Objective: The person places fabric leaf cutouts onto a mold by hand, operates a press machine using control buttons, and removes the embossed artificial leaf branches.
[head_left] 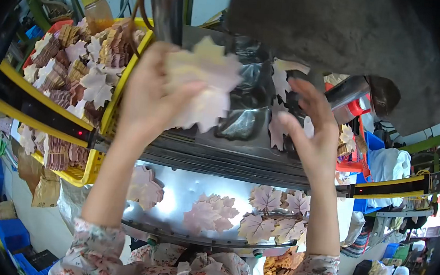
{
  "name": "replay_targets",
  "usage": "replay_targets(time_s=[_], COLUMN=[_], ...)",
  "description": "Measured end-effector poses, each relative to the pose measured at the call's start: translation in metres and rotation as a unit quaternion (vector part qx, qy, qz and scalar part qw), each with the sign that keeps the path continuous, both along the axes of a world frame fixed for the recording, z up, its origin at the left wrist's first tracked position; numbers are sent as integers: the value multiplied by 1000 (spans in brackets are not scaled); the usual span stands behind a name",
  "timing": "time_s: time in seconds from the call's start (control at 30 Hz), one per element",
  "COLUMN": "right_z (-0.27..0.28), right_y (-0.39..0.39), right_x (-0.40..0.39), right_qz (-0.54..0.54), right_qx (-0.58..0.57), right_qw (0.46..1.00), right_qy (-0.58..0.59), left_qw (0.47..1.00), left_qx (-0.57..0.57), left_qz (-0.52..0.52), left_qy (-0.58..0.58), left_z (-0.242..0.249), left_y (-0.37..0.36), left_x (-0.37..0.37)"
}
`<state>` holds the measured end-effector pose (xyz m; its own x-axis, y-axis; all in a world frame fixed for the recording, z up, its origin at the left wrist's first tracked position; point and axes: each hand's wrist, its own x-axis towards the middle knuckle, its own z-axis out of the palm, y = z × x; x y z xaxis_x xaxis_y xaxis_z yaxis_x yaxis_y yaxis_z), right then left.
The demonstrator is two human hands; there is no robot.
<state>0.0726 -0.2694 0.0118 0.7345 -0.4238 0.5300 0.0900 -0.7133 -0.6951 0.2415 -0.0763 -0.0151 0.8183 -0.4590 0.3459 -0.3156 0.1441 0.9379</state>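
Near side: piles of leaves lay on the shiny surface, one at left, one mid, a cluster at right. Several sat close to the front edge; a sleeve brushing past could have knocked one off or skewed it.

Beyond: dark plate. Left hand gripped a stack over the plate's left part, thumb across its face. Stack blurred, count not readable. Judged risk: layers fanning or slipping out, since the thumb pressed one area and the points stood free. Hard squeezing could have bent the tips.

Right hand was open, fingers spread beside the pink strips on the plate; contact could not be told. Strips looked narrow and irregular; a hasty pinch might have torn one or left a scrap behind. The glossy dark sheet between the hands looked rumpled and could have snagged a leaf edge.

Far side: crate at left, heaped with leaf stacks; one more on the heap might have slid off. Dark slab hung overhead. If it could descend, fingers over the plate were exposed to crushing.
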Motion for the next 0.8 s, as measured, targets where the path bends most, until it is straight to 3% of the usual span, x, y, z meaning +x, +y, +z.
replay_targets(time_s=[0.07, 0.13, 0.17, 0.23, 0.3, 0.4, 0.43, 0.47, 0.53, 0.57, 0.63, 0.67, 0.7, 0.8], right_z=[8, 17, 23, 33, 17, -16, -19, -23, -28, -19, -3, -1, -3, -19], right_y=[-5, -9, -5, 2, -5, -36, -62, -81, -103, -101, -91, -88, -91, -108], right_x=[24, 41, 46, 58, 68, 78, 87, 100, 144, 152, 161, 162, 163, 161], right_qz=[4, -3, 9, 36, 34, 14, -29, -67, -82, -80, 52, 115, 117, -37], right_qx=[-72, -113, 7, 242, 193, 97, -245, -555, -351, -353, -111, 16, 16, -73], right_qw=[996, 991, 991, 940, 961, 990, 968, 829, 932, 932, 992, 991, 991, 996], right_qy=[49, 74, 132, 238, 194, 101, 42, -19, 29, 23, -38, -63, -60, 25], left_qw=[999, 998, 998, 999, 999, 986, 986, 993, 993, 994, 997, 997, 997, 998], left_qx=[-50, -37, -38, -22, -16, -30, -33, 10, 101, 98, 72, 61, 60, -10], left_qz=[-11, -22, -23, -36, -36, -87, -89, -80, -59, -55, -8, 12, 14, -17], left_qy=[-17, 47, 52, 31, 18, 138, 136, 92, 4, -1, -32, -43, -40, 58], left_z=[9, 7, 5, 3, 1, -10, -10, -9, -7, -6, -10, -13, -13, -12], left_y=[-20, -30, -34, -37, -33, -23, -27, -32, -34, -35, -48, -51, -49, -35], left_x=[-2, -10, -11, -11, -6, -5, 1, 9, 18, 18, 13, 11, 9, 0])
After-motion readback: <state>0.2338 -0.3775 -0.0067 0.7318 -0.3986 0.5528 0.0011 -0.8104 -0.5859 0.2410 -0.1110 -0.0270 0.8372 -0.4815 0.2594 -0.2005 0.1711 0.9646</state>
